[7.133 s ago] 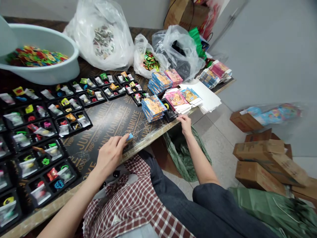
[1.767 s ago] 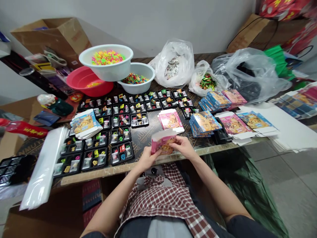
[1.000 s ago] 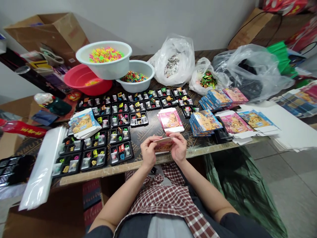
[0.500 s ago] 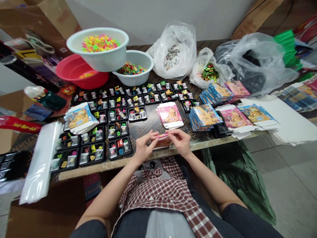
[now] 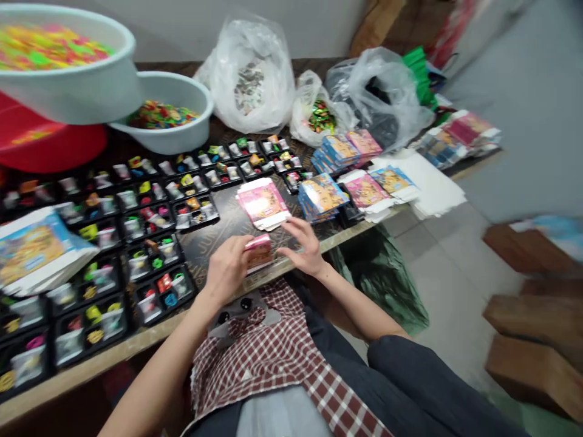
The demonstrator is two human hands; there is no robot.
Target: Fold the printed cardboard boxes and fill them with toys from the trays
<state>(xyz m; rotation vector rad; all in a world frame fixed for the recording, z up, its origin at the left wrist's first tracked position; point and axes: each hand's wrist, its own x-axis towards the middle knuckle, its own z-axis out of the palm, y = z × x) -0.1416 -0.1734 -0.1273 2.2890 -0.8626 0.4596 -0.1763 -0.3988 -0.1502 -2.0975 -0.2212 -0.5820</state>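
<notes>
Near the table's front edge, my left hand (image 5: 228,267) is closed around the left end of a small pink printed box (image 5: 259,252), which stands on its edge. My right hand (image 5: 304,247) is just to the right of that box, apart from it, with the fingers spread and nothing in them. Right behind the hands lies a stack of flat pink cartons (image 5: 262,203) with white flaps. A stack of blue cartons (image 5: 322,195) sits beyond my right hand. Black trays (image 5: 161,294) filled with small wrapped sweets and coloured trinkets reach close to my left forearm.
Pale blue basins (image 5: 166,139) with colourful pieces stand at the back left, above a red basin (image 5: 54,149). Clear plastic bags (image 5: 268,79) line the wall. More cartons (image 5: 367,189) and white sheets (image 5: 437,191) lie rightward. Brown boxes (image 5: 532,364) sit on the floor.
The view has swung to the right. My right hand has let go of the pink box and opened away from it, while my left hand keeps hold.
</notes>
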